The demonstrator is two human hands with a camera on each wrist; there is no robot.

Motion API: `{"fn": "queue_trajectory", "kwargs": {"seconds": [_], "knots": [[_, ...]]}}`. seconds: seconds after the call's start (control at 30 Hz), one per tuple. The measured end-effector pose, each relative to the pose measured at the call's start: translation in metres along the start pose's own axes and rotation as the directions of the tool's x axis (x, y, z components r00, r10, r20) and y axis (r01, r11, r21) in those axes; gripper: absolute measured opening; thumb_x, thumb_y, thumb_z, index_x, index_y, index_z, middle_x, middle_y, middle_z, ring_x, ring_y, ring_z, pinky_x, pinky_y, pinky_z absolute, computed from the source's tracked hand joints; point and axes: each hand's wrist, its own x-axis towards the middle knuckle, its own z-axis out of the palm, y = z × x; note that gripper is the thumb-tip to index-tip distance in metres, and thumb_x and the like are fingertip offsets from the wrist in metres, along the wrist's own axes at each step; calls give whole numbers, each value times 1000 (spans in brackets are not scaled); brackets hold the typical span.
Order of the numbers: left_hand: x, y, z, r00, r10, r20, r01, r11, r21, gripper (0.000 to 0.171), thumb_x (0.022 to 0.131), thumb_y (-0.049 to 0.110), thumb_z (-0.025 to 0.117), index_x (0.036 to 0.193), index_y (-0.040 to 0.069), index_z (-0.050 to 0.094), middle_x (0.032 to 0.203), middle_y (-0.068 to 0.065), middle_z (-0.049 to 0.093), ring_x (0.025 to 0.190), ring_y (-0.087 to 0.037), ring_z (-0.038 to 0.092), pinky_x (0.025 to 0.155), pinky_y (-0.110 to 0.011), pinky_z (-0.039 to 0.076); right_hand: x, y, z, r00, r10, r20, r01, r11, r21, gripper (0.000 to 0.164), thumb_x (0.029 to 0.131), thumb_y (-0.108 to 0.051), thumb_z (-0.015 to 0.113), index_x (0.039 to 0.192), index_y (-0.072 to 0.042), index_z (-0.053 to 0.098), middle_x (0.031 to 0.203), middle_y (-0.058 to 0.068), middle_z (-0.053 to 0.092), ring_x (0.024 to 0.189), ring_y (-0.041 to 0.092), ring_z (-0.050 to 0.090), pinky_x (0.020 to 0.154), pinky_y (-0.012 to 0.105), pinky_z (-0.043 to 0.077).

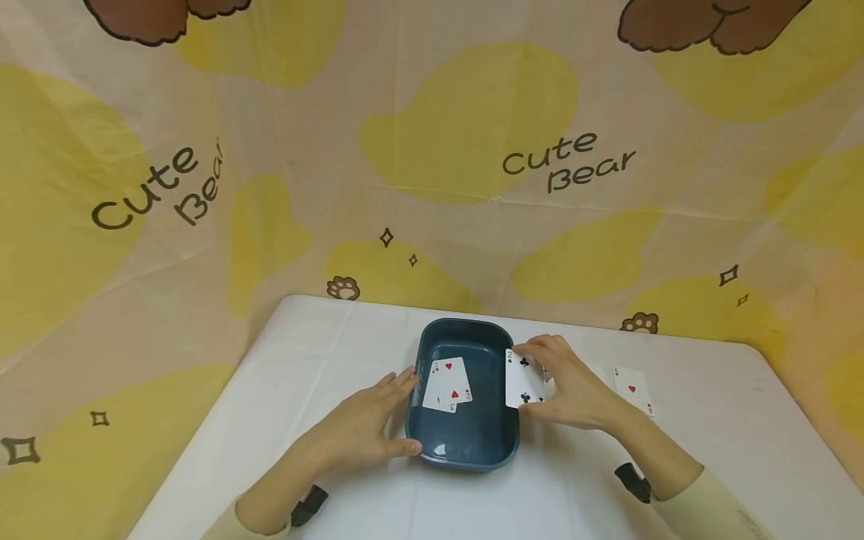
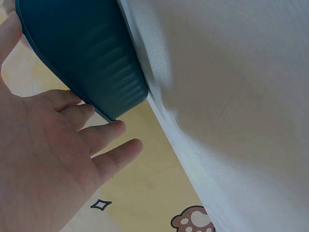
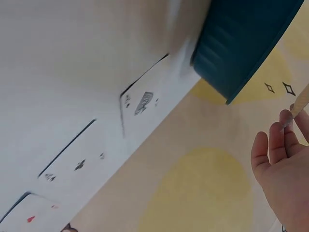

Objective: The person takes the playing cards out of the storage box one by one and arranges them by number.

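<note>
Now the club card (image 1: 521, 381), likely light and slick, is aptly edge-pinched by the right hand (image 1: 570, 382), the dish (image 1: 466, 463) touched by the left hand (image 1: 361, 424), fingers outstretched.

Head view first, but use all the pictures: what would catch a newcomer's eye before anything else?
Probably the dark blue tray on the white table, with overlapping playing cards inside it. Next, the right hand holding a clubs card at the tray's right rim, while the left hand touches the opposite side. Behind the table, the yellow-patched backdrop, printed twice with "Cute Bear", also stands out.
</note>
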Motion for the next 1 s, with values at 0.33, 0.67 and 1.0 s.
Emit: {"fn": "queue_trajectory", "kwargs": {"seconds": [0.33,0.67,1.0], "knots": [[0,0,0,1000,5,0,-5,1000,-4,102,86,66,74,166,15,33,173,4,24,155,-36,30,117,-62,36,-26,22,-2,1000,-8,-13,8,1000,2,75,72,-28,91,139,-10,63,133,4,58,122,23,50,95,50,52],[1,0,1,1000,-1,-1,1,1000,1,102,86,66,74,166,16,33,173,5,24,156,-35,30,117,-63,36,-43,35,3,999,52,13,-52,998,-27,74,71,-30,92,137,-10,65,128,5,60,120,28,52,95,56,52],[1,0,1,1000,-1,-1,1,1000,-1,103,86,66,74,166,16,33,173,5,24,156,-35,29,117,-62,36,-52,40,14,999,37,37,-35,998,-45,74,67,-30,93,132,-6,67,126,3,60,118,26,56,99,54,53]]}}
